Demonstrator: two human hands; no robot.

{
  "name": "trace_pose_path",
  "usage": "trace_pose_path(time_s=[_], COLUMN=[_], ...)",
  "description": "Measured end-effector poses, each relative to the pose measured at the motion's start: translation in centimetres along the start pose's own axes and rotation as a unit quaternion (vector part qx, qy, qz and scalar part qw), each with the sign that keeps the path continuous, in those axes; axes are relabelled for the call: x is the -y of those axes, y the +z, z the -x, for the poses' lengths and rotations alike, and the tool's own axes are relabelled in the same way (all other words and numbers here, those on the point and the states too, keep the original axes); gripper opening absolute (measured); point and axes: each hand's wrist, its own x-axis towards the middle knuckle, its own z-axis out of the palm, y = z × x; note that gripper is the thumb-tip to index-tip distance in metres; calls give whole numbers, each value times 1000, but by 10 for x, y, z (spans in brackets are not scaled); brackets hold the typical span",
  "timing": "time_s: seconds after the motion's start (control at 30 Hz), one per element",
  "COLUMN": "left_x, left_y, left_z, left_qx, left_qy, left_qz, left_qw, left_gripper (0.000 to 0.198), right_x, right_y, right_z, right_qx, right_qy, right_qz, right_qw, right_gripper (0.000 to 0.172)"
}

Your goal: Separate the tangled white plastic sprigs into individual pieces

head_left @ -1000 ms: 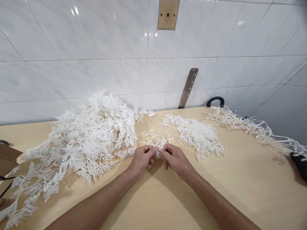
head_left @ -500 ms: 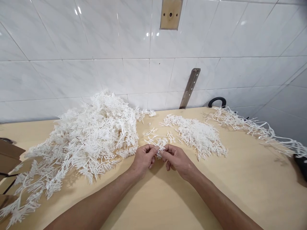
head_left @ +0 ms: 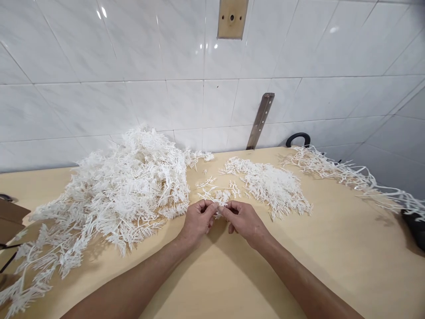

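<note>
My left hand (head_left: 198, 218) and my right hand (head_left: 243, 220) meet at the middle of the table, thumbs and forefingers pinching a small white plastic sprig (head_left: 218, 213). Most of the sprig is hidden by my fingers. Just beyond my fingertips lie several loose white sprigs (head_left: 221, 193). A tall heap of white branching artificial foliage (head_left: 133, 186) stands to the left of my left hand. Beyond my right hand spreads a flatter pile of small white sprigs (head_left: 272, 186).
Bare white stems (head_left: 335, 167) lie along the table's far right, by a black curved handle (head_left: 299, 138) and a black object (head_left: 413, 228). A metal bracket (head_left: 261, 120) rises against the tiled wall (head_left: 146, 104). A brown cardboard box (head_left: 11, 219) sits at the left edge.
My right fingertips have come closer to my left ones, and less of the sprig shows between them. The whole view has shifted slightly; the piles look the same.
</note>
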Motion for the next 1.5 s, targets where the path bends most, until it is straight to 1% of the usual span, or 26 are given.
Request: trace_pose_path(time_s=[0.17,0.27,0.4,0.5,0.63,0.73,0.87,1.03,1.1,1.23,1.37,1.5], left_x=[-1,-3,-4,-1,2,5,9,13,14,14,10,10], left_y=[0,-1,-1,-1,-1,0,-1,-4,-4,-3,-1,-1], left_z=[1,1,0,-1,-2,-2,-4,-7,-7,-7,-4,0], left_qx=[3,16,39,35,11,-1,0,17,17,7,-22,-35], left_qy=[-3,-15,-21,-15,-8,12,49,51,51,61,99,157], left_qz=[8,13,0,-20,-46,-79,-123,-137,-136,-154,-185,-226], left_qw=[1000,1000,999,999,999,997,991,989,989,986,978,961], left_gripper=[37,37,37,33,30,29,30,31,30,29,28,27], right_x=[-5,-5,-4,-3,-1,1,5,4,2,0,1,2], right_y=[0,1,0,0,-1,1,3,4,3,4,7,7], right_z=[-1,-1,-1,-1,1,2,3,3,3,3,4,5], right_qx=[15,15,16,20,14,3,-11,12,16,-15,-30,-27], right_qy=[-2,-12,-3,-3,12,10,0,-12,-23,-61,-58,-53], right_qz=[-36,-18,7,27,45,46,41,51,75,161,193,168], right_qw=[999,1000,1000,999,999,999,999,999,997,985,979,984], right_gripper=[31,32,30,27,22,18,11,11,13,16,17,17])
